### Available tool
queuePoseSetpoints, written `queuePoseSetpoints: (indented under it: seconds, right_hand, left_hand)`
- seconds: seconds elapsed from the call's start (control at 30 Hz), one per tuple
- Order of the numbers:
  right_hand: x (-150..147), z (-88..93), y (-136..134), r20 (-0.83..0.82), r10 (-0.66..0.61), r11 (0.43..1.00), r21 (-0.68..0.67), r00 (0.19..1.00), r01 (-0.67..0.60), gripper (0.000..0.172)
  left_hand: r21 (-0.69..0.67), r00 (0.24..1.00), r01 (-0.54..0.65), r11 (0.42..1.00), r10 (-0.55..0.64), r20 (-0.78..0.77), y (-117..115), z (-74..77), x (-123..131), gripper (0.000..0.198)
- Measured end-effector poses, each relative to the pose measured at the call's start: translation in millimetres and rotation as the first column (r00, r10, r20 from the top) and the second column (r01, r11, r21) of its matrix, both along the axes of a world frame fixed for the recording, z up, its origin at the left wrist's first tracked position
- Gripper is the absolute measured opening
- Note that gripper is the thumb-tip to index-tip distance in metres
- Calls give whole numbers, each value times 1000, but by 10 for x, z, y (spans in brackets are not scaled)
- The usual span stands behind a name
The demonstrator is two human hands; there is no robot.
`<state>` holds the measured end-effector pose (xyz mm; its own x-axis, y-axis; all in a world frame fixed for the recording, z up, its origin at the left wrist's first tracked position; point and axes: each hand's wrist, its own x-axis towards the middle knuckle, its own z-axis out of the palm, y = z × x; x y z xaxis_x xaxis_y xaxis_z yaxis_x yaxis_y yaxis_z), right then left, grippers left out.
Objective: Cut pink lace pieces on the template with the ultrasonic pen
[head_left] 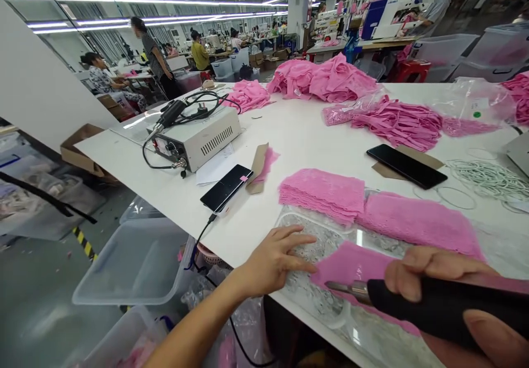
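Note:
My right hand [446, 285] is wrapped round the black handle of a hand tool [433, 304] whose metal tip lies over a pink fabric piece [351, 263]. That piece rests on a glass plate [326, 236] at the table's front edge. My left hand [275, 260] lies flat on the plate with fingers spread, its fingertips touching the left edge of the pink piece. Just behind the plate sit two stacks of pink lace pieces [322, 191].
A grey control box [198, 134] with cables stands at the table's left. Two black phones [226, 187] lie on the table, and white rings [487, 178] at right. Pink fabric heaps [330, 76] and plastic bags lie farther back. Clear bins [136, 263] stand below. Several people work at distant tables.

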<state>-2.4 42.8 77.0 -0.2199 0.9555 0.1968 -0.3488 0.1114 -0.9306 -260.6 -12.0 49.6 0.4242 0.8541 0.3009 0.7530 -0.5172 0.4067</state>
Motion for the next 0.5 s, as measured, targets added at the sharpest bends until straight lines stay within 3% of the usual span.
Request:
queuePoseSetpoints:
  seconds: [0.13, 0.3, 0.5]
  right_hand:
    - [-192, 110, -92, 13, 61, 991, 115, 998, -62, 20]
    - [-223, 125, -64, 43, 69, 988, 139, 997, -75, 20]
    - [-288, 171, -53, 40, 78, 983, 161, 996, -83, 18]
  left_hand:
    - [-12, 999, 10, 1000, -10, -34, 8, -7, 7, 54]
    - [-22, 996, 5, 1000, -7, -92, 12, 10, 32, 54]
    - [37, 999, 17, 999, -16, -37, 7, 7, 25, 55]
